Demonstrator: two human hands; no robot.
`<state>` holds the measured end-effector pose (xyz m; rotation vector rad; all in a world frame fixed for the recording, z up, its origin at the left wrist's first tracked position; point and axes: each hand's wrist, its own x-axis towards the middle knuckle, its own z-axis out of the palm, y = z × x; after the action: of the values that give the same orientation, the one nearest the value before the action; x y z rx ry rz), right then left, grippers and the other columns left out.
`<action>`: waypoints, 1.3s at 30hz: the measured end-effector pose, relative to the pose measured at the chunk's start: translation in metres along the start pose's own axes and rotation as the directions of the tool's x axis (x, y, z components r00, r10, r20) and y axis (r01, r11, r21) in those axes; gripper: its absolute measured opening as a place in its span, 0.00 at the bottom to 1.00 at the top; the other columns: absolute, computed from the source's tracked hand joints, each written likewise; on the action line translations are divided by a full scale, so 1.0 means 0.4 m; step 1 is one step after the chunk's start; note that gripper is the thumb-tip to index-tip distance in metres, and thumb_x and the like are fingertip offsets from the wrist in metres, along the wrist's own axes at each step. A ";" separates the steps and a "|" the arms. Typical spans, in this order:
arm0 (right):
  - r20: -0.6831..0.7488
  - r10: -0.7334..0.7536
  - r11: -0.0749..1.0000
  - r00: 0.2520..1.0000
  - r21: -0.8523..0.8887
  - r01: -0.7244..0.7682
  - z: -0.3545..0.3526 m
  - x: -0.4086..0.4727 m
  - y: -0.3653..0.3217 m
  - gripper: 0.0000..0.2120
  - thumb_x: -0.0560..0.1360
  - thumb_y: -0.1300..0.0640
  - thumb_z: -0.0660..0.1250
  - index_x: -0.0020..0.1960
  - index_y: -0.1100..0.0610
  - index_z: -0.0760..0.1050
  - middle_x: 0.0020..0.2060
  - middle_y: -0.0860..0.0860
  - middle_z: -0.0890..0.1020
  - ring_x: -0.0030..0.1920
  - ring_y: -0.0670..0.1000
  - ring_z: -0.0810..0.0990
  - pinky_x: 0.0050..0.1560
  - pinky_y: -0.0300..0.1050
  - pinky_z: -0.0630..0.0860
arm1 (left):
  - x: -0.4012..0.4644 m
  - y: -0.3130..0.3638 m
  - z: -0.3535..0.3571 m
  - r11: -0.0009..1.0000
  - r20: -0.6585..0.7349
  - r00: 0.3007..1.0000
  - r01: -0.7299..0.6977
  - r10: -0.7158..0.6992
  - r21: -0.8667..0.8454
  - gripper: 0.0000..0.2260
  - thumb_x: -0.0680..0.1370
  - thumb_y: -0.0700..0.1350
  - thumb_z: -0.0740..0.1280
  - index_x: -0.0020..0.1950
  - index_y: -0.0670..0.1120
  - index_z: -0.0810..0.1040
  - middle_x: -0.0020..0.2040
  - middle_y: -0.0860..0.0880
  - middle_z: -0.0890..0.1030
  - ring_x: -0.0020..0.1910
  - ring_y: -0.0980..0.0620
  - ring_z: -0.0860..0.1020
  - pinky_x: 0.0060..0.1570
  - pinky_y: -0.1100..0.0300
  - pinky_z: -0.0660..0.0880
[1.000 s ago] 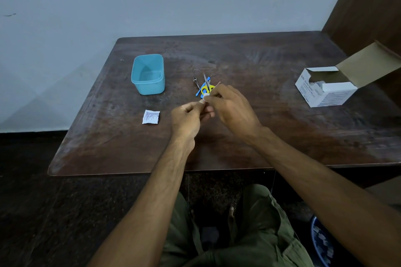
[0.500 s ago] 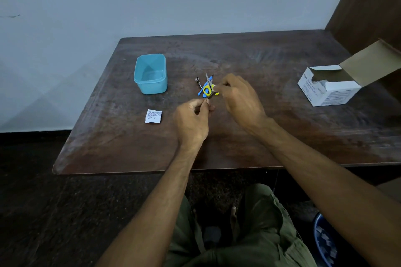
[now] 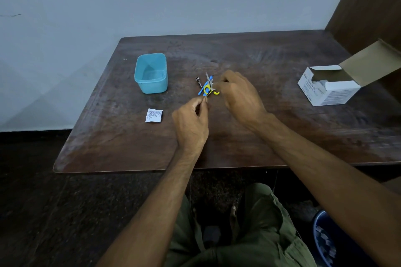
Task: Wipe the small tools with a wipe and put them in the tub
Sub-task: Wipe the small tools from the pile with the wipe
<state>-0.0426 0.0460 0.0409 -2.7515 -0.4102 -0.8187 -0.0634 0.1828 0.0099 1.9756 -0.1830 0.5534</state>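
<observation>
Reaching further forward than a moment ago, the right hand (image 3: 238, 95) is closing its curled fingers over the small tools (image 3: 207, 87), though what it is gripping is hidden behind its knuckles. Beside it, the left hand (image 3: 192, 123) is pinching something tiny, too small to identify. Well to the left, the tub (image 3: 151, 73) is sitting empty, with a sealed sachet (image 3: 154, 115) lying nearer. Risk: the pile is tangling scissors with thin picks, so lifting one may be dragging others off or pricking a finger.
</observation>
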 end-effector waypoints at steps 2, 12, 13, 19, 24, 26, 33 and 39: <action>0.005 -0.064 0.998 0.998 0.016 0.064 -0.007 -0.010 -0.025 0.11 0.66 0.66 0.66 0.47 0.61 0.83 0.40 0.56 0.78 0.39 0.59 0.77 0.36 0.45 0.72 | 0.001 -0.006 -0.001 1.000 0.003 1.000 -0.008 0.008 0.008 0.09 0.77 0.45 0.65 0.45 0.44 0.84 0.37 0.49 0.85 0.36 0.51 0.82 0.40 0.51 0.77; -0.022 -0.021 1.000 1.000 0.005 0.021 -0.015 0.002 0.001 0.13 0.65 0.68 0.66 0.47 0.60 0.82 0.39 0.57 0.79 0.37 0.60 0.76 0.35 0.46 0.71 | 0.002 -0.025 -0.002 0.985 0.070 0.993 -0.105 0.096 0.134 0.12 0.77 0.50 0.62 0.47 0.46 0.82 0.36 0.45 0.83 0.34 0.43 0.80 0.36 0.48 0.75; -0.012 -0.058 0.998 0.998 0.009 0.058 -0.017 -0.001 -0.012 0.12 0.65 0.68 0.66 0.47 0.60 0.82 0.40 0.56 0.79 0.38 0.59 0.76 0.36 0.45 0.71 | 0.005 -0.023 -0.002 0.980 0.078 0.991 -0.121 0.110 0.157 0.10 0.77 0.49 0.63 0.49 0.46 0.83 0.37 0.45 0.84 0.35 0.42 0.80 0.36 0.48 0.75; 0.071 -0.172 0.985 0.983 0.000 0.172 -0.018 -0.020 -0.041 0.12 0.66 0.67 0.63 0.45 0.60 0.82 0.41 0.55 0.79 0.40 0.58 0.77 0.37 0.46 0.73 | 0.000 -0.029 -0.010 0.957 0.090 0.982 -0.181 0.165 0.227 0.09 0.78 0.48 0.63 0.51 0.49 0.83 0.41 0.47 0.85 0.39 0.43 0.81 0.38 0.50 0.76; 0.088 -0.063 0.998 0.994 -0.003 0.064 -0.020 -0.010 -0.005 0.18 0.67 0.64 0.55 0.48 0.64 0.82 0.41 0.59 0.79 0.41 0.61 0.77 0.37 0.47 0.72 | -0.004 -0.027 -0.006 0.956 0.083 0.981 -0.188 0.174 0.225 0.09 0.77 0.46 0.63 0.49 0.47 0.83 0.39 0.47 0.84 0.37 0.43 0.80 0.37 0.51 0.75; 0.067 -0.092 0.996 0.994 -0.005 0.092 -0.019 -0.015 -0.021 0.16 0.64 0.67 0.61 0.47 0.63 0.82 0.40 0.58 0.79 0.39 0.60 0.77 0.35 0.47 0.74 | -0.001 -0.028 -0.004 0.957 0.078 0.981 -0.189 0.175 0.222 0.09 0.77 0.46 0.65 0.51 0.47 0.83 0.40 0.47 0.84 0.37 0.43 0.80 0.38 0.51 0.76; 0.031 -0.058 0.998 0.998 -0.001 0.058 -0.008 -0.020 -0.011 0.16 0.61 0.74 0.68 0.47 0.62 0.81 0.39 0.57 0.78 0.37 0.59 0.77 0.32 0.45 0.72 | -0.001 -0.022 -0.009 0.954 0.046 0.978 -0.209 0.204 0.216 0.09 0.77 0.46 0.64 0.50 0.46 0.83 0.37 0.46 0.84 0.34 0.42 0.79 0.34 0.51 0.75; -0.003 -0.094 0.992 0.996 0.080 0.094 0.004 -0.043 -0.056 0.15 0.63 0.73 0.68 0.48 0.63 0.81 0.40 0.57 0.77 0.40 0.59 0.76 0.32 0.46 0.75 | 0.002 -0.033 -0.008 0.966 0.043 0.982 -0.187 0.182 0.181 0.09 0.78 0.48 0.64 0.51 0.47 0.83 0.39 0.45 0.84 0.35 0.40 0.80 0.34 0.49 0.75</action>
<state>-0.0630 0.0639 0.0334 -2.6756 -0.5637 -0.8052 -0.0588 0.1917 0.0007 2.1601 -0.3457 0.6857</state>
